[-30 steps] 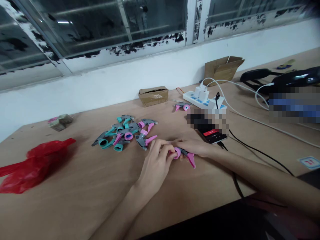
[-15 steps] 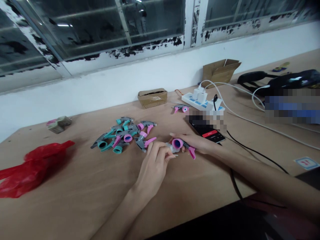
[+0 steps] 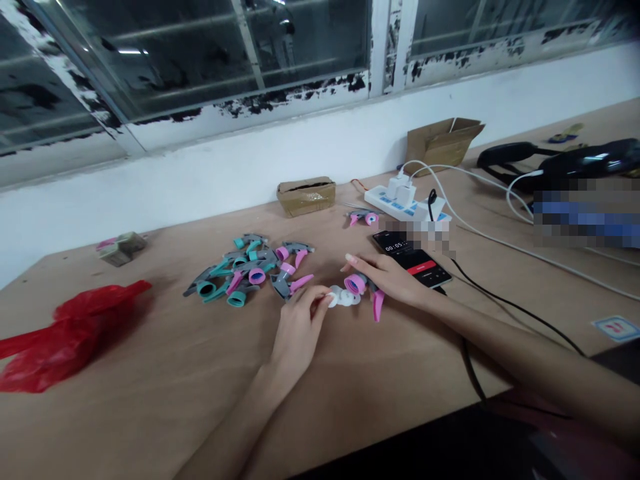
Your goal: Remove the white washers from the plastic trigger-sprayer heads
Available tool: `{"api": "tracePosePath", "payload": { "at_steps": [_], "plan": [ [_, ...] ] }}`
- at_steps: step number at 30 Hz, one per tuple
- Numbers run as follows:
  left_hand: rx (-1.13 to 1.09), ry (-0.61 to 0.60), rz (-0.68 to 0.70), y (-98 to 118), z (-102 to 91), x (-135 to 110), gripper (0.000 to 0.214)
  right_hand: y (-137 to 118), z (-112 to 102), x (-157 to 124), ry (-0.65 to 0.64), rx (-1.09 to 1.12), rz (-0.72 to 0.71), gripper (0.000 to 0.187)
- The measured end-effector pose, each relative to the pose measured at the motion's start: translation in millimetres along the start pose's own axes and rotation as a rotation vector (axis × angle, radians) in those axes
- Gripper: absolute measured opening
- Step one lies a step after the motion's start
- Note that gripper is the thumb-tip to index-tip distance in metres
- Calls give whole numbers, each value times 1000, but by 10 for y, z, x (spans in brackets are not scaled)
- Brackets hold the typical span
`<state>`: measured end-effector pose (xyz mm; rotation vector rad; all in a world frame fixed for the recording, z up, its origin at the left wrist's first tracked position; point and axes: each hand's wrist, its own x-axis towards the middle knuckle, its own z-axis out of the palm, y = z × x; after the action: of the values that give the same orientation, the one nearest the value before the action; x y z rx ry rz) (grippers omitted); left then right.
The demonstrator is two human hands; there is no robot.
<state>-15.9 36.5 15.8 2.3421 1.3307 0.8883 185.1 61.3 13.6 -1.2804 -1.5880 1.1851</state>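
Note:
My right hand (image 3: 383, 273) is closed around a grey-and-pink trigger spray head (image 3: 355, 285), whose round pink collar faces toward me and the pink trigger hangs down. My left hand (image 3: 301, 323) pinches a small white disc (image 3: 331, 299) between thumb and fingertips. Beside it, several thin translucent white discs (image 3: 346, 297) lie on the table between the two hands. Just left of my left fingertips is another grey-and-pink spray head (image 3: 285, 281). A pile of grey-and-teal spray heads (image 3: 237, 298), with some pink ones among them, spreads farther left.
A phone (image 3: 410, 260) lies behind my right hand. Beyond stand a power strip (image 3: 376, 198) with chargers and cables, a lone spray head (image 3: 361, 218) and two cardboard boxes (image 3: 306, 199) (image 3: 440, 148). A red plastic bag (image 3: 80, 327) lies at left.
My left hand has drawn back slightly left from the spray head, uncovering the white discs. My right hand has turned the spray head a little, and its fingers have lifted.

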Motion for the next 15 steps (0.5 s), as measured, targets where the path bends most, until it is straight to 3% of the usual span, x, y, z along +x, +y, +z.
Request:
{"api": "tracePosePath", "payload": {
  "at_steps": [3,10,15],
  "plan": [
    [-21,-45,-10,-2,46,-11,11,-11,-18,-9,51,-108,-72,48],
    [102,-11,41,-54,164,-34,12,-49,25,-47,68,-216,-166,40],
    [75,-15,4,-59,155,-32,12,-129,37,254,108,-344,-148,44]
  ]
}}
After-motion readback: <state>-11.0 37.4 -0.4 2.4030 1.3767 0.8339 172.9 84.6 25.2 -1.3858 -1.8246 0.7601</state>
